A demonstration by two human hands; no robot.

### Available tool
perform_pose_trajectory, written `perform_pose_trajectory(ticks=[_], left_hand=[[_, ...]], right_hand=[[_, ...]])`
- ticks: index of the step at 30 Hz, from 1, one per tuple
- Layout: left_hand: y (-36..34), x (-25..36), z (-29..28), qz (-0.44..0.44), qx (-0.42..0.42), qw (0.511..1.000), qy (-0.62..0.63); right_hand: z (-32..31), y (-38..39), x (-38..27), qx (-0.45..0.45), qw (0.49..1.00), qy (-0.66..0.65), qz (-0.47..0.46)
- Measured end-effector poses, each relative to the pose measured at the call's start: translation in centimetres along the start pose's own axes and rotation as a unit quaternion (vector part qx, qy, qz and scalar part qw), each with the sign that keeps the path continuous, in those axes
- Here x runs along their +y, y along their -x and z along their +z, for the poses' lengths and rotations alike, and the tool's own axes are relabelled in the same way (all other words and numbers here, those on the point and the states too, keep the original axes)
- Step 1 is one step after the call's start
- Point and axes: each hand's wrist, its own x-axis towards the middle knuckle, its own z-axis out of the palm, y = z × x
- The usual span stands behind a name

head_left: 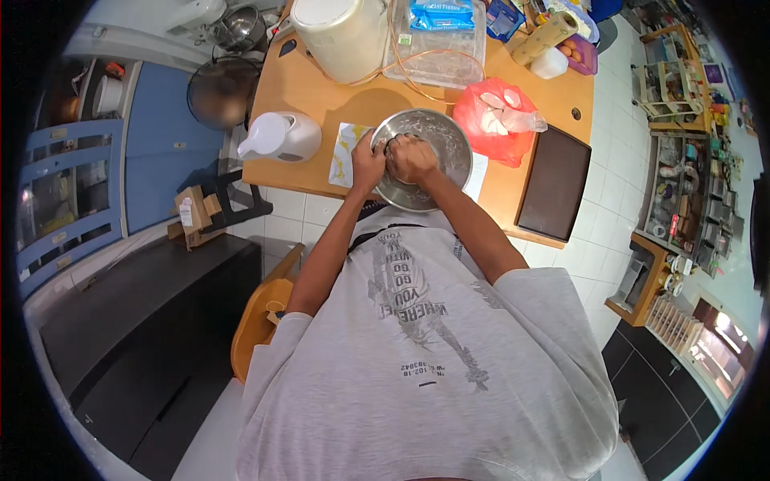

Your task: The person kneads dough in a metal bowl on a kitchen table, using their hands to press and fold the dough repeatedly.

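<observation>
A round stainless steel bowl (457,152) stands near the front edge of the wooden table, its inner wall smeared with whitish residue. My left hand (368,163) grips the bowl's left rim. Inside the bowl, toward its left side, my right hand (411,158) is curled with knuckles up and fingers closed. Whatever lies beneath those fingers is mostly hidden. Just right of the bowl sits a red plastic bag (505,148) with white contents and a clear plastic bag at its mouth. A sheet with a yellow pattern (342,168) lies left of the bowl, partly under it.
To the left on the table (265,172) stands a white jug (281,138). A white bucket (341,36) and a clear plastic box (441,60) are behind. A dark tray (555,180) lies at the right edge, eggs (570,50) farther back. A wooden chair (261,321) is at my left.
</observation>
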Motion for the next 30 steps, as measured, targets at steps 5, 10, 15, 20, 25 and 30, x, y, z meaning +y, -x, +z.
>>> perform_pose_trajectory(ticks=[5, 10, 15, 20, 25, 30], left_hand=[[0.1, -0.4, -0.1, -0.025, -0.015, 0.999, 0.015], [0.3, 0.4, -0.4, -0.051, -0.026, 0.998, 0.000], [0.3, 0.8, -0.3, -0.046, -0.030, 0.998, 0.008], [0.0, 1.0, -0.1, 0.000, -0.042, 0.999, -0.014], [0.4, 0.1, -0.5, 0.006, -0.040, 0.999, 0.014], [-0.1, 0.1, -0.9, 0.003, -0.014, 0.999, 0.038]], right_hand=[[-1.4, 0.6, -0.2, -0.009, 0.999, -0.053, 0.000], [-5.0, 6.8, -0.9, 0.036, 0.994, -0.090, -0.048], [-7.1, 7.5, -3.5, -0.060, 0.994, -0.044, 0.077], [-1.8, 6.3, -2.9, -0.012, 1.000, 0.017, 0.002], [-0.9, 2.1, -2.0, -0.067, 0.995, -0.013, 0.078], [-0.9, -1.2, -1.3, -0.016, 0.988, -0.040, 0.146]])
